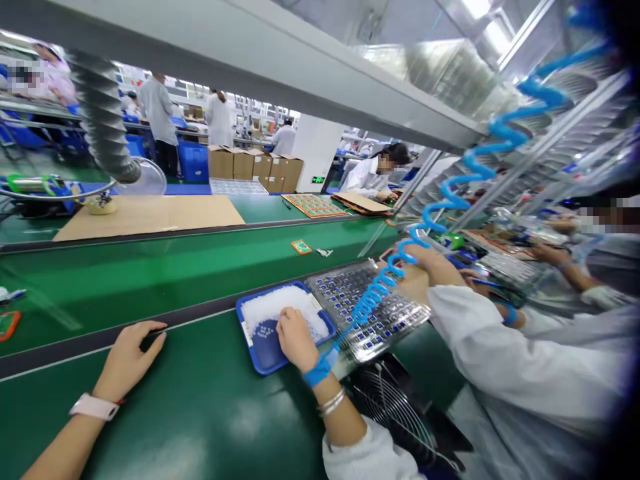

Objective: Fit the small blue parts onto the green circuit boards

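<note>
My left hand (131,355) rests at the edge of the green bench, thumb and fingers apart with nothing between them. Over a blue tray (265,360) my right hand (295,339) has its fingertips drawn together; what they hold, if anything, is hidden. Small white pieces (270,303) fill the back of the tray, and a few lie loose on its blue floor. A blue wrist strap (320,370) with a coiled cord circles my right wrist. Touching the tray's right side is a clear blister tray (370,313) with rows of small dark-blue parts.
Beyond the bench edge runs a green conveyor belt (150,263) carrying a small orange-edged circuit board (301,247). A black fan (395,407) with a wire guard stands at lower right. A co-worker's arm (480,327) reaches in from the right. The blue coiled cord (425,217) hangs overhead.
</note>
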The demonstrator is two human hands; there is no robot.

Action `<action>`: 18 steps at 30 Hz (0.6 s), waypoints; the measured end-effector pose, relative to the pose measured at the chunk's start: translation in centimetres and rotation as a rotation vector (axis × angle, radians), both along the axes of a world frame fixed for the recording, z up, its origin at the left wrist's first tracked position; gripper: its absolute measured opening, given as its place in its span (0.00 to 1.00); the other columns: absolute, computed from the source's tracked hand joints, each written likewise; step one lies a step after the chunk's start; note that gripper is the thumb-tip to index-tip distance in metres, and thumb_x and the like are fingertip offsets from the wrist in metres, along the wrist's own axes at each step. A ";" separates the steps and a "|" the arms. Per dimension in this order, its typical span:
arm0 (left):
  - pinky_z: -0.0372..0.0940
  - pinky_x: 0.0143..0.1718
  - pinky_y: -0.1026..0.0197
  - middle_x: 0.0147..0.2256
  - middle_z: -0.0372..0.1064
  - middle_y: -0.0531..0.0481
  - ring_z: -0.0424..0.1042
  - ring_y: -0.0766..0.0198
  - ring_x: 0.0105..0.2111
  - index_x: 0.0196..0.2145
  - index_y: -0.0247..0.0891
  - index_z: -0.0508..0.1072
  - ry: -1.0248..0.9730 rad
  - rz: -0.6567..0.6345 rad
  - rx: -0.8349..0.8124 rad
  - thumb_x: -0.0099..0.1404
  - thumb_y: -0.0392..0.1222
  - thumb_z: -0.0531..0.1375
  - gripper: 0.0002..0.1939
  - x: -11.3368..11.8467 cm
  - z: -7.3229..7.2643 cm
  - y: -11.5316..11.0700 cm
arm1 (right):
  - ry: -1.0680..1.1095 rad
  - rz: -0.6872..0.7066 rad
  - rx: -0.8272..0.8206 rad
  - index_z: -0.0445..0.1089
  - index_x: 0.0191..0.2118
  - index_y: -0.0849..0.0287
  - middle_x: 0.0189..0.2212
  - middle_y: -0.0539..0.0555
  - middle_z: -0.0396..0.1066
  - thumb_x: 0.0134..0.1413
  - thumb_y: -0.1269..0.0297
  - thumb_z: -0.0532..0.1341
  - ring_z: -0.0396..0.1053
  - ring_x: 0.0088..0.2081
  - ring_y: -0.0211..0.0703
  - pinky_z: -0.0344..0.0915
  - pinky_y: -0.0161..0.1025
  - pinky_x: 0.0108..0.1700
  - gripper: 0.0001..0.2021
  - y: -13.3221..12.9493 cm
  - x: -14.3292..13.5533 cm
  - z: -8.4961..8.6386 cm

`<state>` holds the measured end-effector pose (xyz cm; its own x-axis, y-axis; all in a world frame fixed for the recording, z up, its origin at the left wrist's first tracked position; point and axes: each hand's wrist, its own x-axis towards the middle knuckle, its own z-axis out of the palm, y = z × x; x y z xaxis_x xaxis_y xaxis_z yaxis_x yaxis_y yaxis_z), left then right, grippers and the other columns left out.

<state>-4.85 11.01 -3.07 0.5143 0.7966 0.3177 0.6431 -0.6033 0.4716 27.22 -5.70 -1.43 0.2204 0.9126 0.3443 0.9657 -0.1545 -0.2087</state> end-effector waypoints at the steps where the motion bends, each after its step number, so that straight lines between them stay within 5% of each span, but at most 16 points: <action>1: 0.64 0.45 0.51 0.40 0.72 0.46 0.69 0.52 0.43 0.39 0.40 0.72 -0.008 0.005 -0.001 0.60 0.59 0.51 0.22 0.1 0.1 -0.1 | 0.004 0.000 -0.015 0.64 0.30 0.62 0.35 0.57 0.63 0.53 0.77 0.51 0.59 0.37 0.44 0.59 0.40 0.41 0.08 0.0 0.1 0.1; 18: 0.62 0.45 0.51 0.41 0.71 0.45 0.67 0.52 0.43 0.38 0.39 0.72 -0.017 -0.011 0.020 0.61 0.56 0.51 0.20 0.4 0.7 -0.6 | 0.040 -0.023 -0.099 0.65 0.29 0.62 0.37 0.59 0.64 0.55 0.77 0.51 0.59 0.39 0.45 0.58 0.41 0.43 0.09 0.1 0.1 0.7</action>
